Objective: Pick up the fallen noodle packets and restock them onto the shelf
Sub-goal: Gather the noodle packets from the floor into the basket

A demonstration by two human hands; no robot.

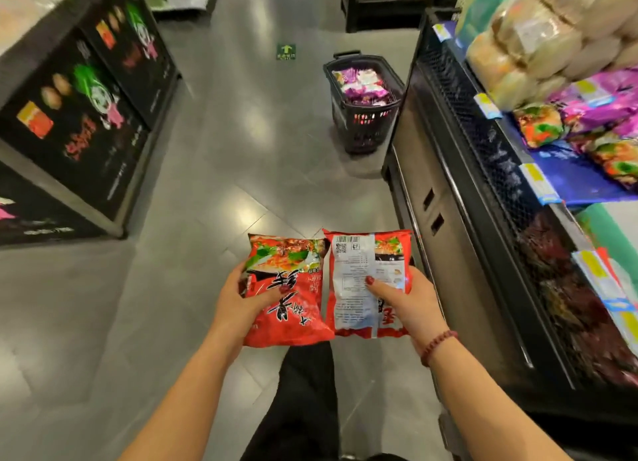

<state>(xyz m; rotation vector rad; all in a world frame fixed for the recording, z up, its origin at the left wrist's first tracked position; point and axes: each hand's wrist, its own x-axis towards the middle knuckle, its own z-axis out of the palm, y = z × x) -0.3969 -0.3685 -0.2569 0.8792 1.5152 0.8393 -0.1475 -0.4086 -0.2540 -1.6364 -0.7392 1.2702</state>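
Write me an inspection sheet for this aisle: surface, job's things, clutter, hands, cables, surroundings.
Surface: grey glossy floor.
Job's things: two red noodle packets held side by side above the floor. The left packet shows its front, the right packet its back with the barcode. The shelf stands to the right, stocked with bagged goods.
Clutter: black basket on the floor beside the shelf, holding purple packets.
Hands: left hand grips the left packet; right hand grips the right packet, thumb on top.
Cables: nothing seen.
Surroundings: black display stand at left; green floor sticker ahead.
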